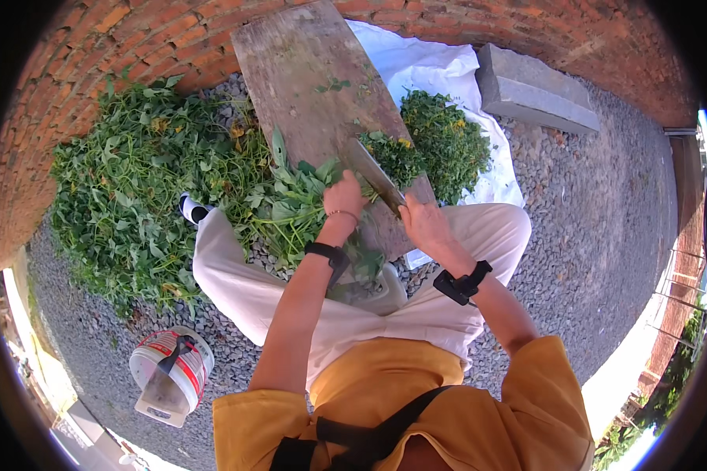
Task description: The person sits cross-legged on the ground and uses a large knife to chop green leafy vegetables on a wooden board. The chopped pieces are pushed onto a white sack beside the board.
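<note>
My left hand (344, 199) grips a bunch of leafy green stems (291, 203) on a worn wooden board (312, 76), which slants away from between my legs. In my right hand (425, 222) is the handle of a large knife (377, 172), its blade lying between my left hand and a small heap of chopped greens (392, 156) on the board. Beyond the board's right edge, a bigger pile of chopped greens (448, 147) rests on a white sheet (436, 65). Uncut leafy vines (135, 194) form a large heap at the left.
A white bucket (174, 365) with a cutting board (164, 391) and a black strap on it stands on the gravel (571, 235) at lower left. A concrete block (536, 91) lies right of the sheet. A brick wall (177, 29) runs along the far side.
</note>
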`<state>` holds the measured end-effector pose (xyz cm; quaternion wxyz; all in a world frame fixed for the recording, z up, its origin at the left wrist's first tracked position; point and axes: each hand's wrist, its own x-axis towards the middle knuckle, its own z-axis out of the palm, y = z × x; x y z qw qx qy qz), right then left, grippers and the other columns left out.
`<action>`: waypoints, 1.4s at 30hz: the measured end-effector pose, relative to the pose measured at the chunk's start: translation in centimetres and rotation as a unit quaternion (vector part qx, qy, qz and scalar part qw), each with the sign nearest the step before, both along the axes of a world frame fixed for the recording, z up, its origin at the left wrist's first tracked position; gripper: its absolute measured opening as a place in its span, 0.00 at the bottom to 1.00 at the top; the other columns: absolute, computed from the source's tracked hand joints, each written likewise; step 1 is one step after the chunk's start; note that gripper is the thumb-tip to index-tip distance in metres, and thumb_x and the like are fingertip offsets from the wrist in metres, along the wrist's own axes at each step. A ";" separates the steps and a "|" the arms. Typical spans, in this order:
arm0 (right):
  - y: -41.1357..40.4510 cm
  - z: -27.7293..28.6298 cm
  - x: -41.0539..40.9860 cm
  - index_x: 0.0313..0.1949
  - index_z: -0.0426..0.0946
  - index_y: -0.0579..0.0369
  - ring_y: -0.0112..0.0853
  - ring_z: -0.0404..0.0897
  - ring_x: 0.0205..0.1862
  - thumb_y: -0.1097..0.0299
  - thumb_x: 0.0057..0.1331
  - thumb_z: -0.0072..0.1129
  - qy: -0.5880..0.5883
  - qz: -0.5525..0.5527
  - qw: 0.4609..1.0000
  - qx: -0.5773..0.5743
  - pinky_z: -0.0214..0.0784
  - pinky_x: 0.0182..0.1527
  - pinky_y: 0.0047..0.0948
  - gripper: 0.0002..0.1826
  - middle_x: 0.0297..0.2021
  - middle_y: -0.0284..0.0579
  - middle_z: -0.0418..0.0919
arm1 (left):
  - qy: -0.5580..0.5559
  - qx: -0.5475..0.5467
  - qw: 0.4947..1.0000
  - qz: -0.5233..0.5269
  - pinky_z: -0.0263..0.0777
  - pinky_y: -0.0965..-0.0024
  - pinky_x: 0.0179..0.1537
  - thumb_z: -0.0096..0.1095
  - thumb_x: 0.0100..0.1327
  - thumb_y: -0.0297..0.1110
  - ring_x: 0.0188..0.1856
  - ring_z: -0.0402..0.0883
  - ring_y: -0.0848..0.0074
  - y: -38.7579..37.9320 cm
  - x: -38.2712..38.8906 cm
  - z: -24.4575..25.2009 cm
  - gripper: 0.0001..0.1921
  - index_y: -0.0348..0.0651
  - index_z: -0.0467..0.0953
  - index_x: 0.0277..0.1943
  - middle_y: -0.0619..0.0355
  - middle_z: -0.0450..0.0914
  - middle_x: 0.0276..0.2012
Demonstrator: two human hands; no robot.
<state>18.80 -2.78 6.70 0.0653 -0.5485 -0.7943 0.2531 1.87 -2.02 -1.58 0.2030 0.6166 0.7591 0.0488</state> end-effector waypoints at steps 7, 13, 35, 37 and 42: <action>0.1 -1.2 0.7 0.41 0.66 0.58 0.59 0.75 0.26 0.64 0.64 0.46 -0.010 0.003 0.999 -0.043 0.66 0.30 0.55 0.11 0.21 0.63 0.74 | -0.004 -0.030 1.000 -0.001 0.69 0.60 0.48 0.76 0.36 0.50 0.41 0.77 0.59 -1.5 0.7 2.3 0.35 0.37 0.63 0.40 0.48 0.76 0.36; -0.1 -1.4 0.8 0.40 0.66 0.58 0.58 0.75 0.26 0.63 0.64 0.45 -0.023 0.012 0.999 -0.034 0.67 0.29 0.55 0.11 0.21 0.63 0.75 | 0.133 0.098 0.986 -0.028 0.58 0.61 0.53 0.72 0.39 0.50 0.49 0.67 0.67 -4.1 0.0 1.3 0.37 0.35 0.65 0.47 0.53 0.67 0.44; 0.7 0.6 -0.1 0.39 0.67 0.59 0.59 0.73 0.25 0.64 0.64 0.46 -0.008 0.050 0.999 -0.003 0.65 0.28 0.53 0.11 0.19 0.63 0.73 | 0.076 0.112 0.990 -0.038 0.60 0.64 0.42 0.71 0.40 0.43 0.42 0.69 0.68 -3.7 -0.5 -0.5 0.26 0.43 0.66 0.40 0.58 0.68 0.37; 0.7 0.5 0.7 0.40 0.67 0.59 0.59 0.74 0.25 0.64 0.65 0.46 -0.042 0.055 0.997 -0.025 0.65 0.28 0.53 0.11 0.19 0.62 0.73 | 0.071 0.101 0.991 -0.053 0.59 0.64 0.42 0.71 0.40 0.43 0.42 0.68 0.68 -3.6 -0.2 -0.4 0.26 0.43 0.66 0.40 0.58 0.68 0.37; 0.7 -0.5 -2.7 0.39 0.66 0.58 0.57 0.75 0.25 0.63 0.65 0.45 -0.081 0.063 0.994 -0.050 0.66 0.28 0.53 0.11 0.20 0.60 0.74 | 0.074 0.095 0.992 -0.043 0.59 0.65 0.42 0.70 0.40 0.43 0.41 0.68 0.68 -3.9 -0.4 0.0 0.26 0.43 0.66 0.40 0.58 0.68 0.36</action>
